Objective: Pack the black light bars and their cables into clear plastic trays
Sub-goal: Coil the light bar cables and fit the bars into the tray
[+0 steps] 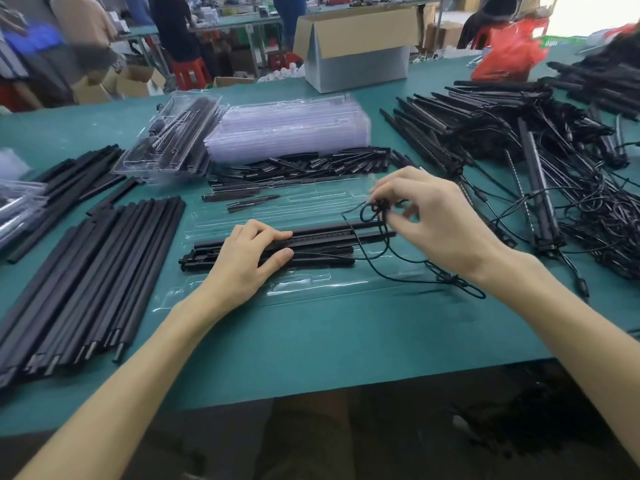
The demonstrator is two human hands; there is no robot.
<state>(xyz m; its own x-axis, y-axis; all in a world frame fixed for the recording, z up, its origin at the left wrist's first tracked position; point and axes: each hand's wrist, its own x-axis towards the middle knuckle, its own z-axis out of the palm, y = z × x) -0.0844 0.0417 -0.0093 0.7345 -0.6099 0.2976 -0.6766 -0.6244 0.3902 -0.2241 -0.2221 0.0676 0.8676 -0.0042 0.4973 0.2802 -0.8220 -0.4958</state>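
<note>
An open clear plastic tray lies flat on the green table in front of me. Black light bars lie side by side in it. My left hand rests on the left part of the bars, fingers stretched along them and pressing down. My right hand hovers over the tray's right end and pinches a coiled bunch of thin black cable. More of that cable loops loosely over the tray's right edge onto the table.
A pile of black bars lies at the left. A stack of clear trays and a filled tray stand behind, with small black parts in front. A tangle of bars with cables fills the right. A cardboard box stands at the back.
</note>
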